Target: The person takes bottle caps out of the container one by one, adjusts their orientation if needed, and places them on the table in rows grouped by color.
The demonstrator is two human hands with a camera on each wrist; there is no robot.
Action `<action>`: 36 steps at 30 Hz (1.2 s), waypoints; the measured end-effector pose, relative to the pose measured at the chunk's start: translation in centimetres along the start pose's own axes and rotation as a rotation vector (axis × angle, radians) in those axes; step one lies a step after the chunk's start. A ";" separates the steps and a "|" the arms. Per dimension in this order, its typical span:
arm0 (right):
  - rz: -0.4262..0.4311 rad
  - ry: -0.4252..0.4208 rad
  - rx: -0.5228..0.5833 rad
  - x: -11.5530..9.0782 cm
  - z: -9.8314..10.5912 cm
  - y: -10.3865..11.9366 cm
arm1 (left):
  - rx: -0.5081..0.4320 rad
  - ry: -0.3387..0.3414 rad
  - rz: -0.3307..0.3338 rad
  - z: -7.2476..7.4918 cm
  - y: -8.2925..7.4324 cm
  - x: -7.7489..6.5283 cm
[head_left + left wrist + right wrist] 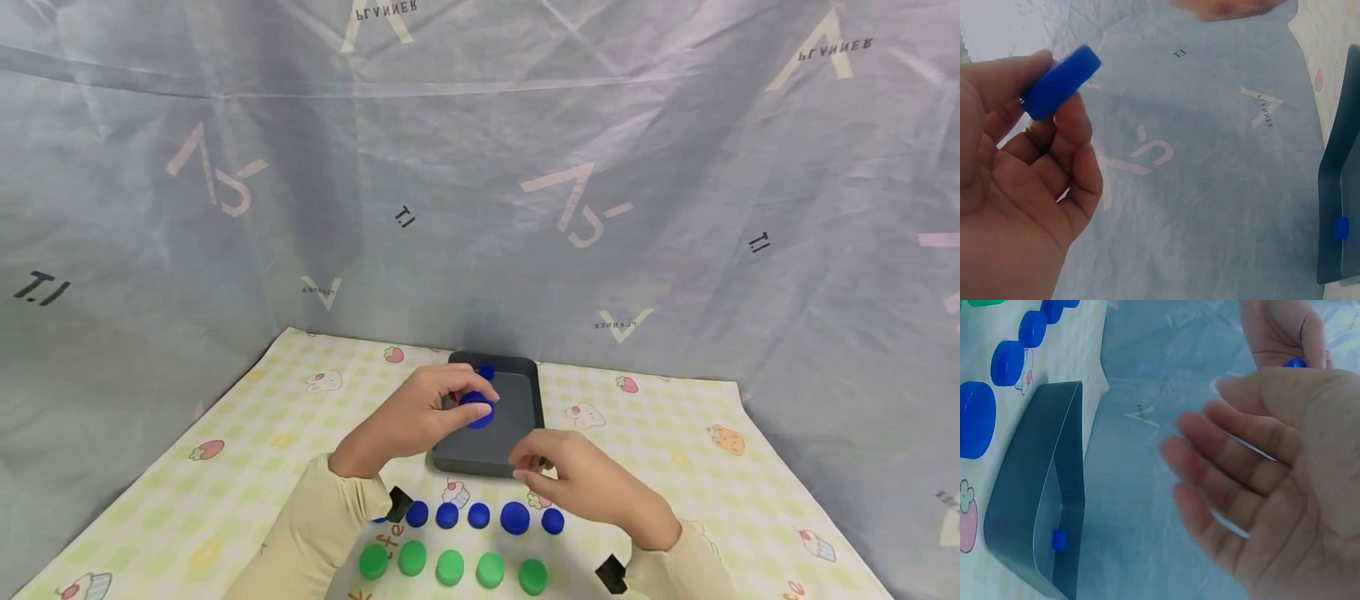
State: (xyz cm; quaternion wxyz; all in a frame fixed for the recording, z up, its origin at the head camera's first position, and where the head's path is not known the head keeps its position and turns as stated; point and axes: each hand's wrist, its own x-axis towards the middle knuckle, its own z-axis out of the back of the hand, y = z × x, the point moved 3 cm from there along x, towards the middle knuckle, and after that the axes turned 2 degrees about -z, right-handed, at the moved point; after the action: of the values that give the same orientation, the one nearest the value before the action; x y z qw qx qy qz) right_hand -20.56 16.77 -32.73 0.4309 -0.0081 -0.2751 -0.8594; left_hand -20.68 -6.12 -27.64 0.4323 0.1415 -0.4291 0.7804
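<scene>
My left hand [420,412] pinches a round blue cap [478,416] between thumb and fingers above the dark grey tray [517,421]. In the left wrist view the held cap [1063,81] is seen edge-on, clear of the tray. Inside the tray, near its far wall, lies another blue cap [487,372]. The right hand [581,479] hovers by the tray's near right corner, fingers loosely bent. No object shows in that hand [1260,469] in the right wrist view.
Several blue caps [478,516] form a row in front of the tray, one larger cap [515,517] among them. Nearer still runs a row of green caps [450,567]. A patterned cloth [645,442] covers the table; a grey curtain [465,167] hangs behind.
</scene>
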 end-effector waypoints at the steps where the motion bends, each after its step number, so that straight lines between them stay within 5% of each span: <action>1: 0.015 -0.029 -0.005 0.0 0.1 0.0 | 0.003 0.004 0.005 -0.1 0.0 0.0; 11: 0.194 -0.304 -0.009 -0.2 0.5 0.6 | 0.011 0.045 0.037 -0.7 0.2 -0.5; 19: 0.249 -0.454 -0.030 0.0 0.0 1.4 | -0.055 0.058 0.047 -2.0 0.4 -0.3; 28: 0.238 -0.535 -0.064 0.0 -0.4 2.0 | -0.203 0.089 0.089 -3.7 0.8 0.1; 36: 0.298 -0.532 -0.102 0.1 -0.8 2.4 | -0.247 0.077 0.202 -4.5 1.4 0.1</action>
State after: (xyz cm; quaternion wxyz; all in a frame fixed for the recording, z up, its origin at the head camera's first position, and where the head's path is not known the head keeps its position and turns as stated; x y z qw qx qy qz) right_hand -18.66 15.19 -32.24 0.4642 -0.2949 -0.3304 -0.7671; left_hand -21.22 -2.84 -30.98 0.3820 0.0133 -0.5167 0.7661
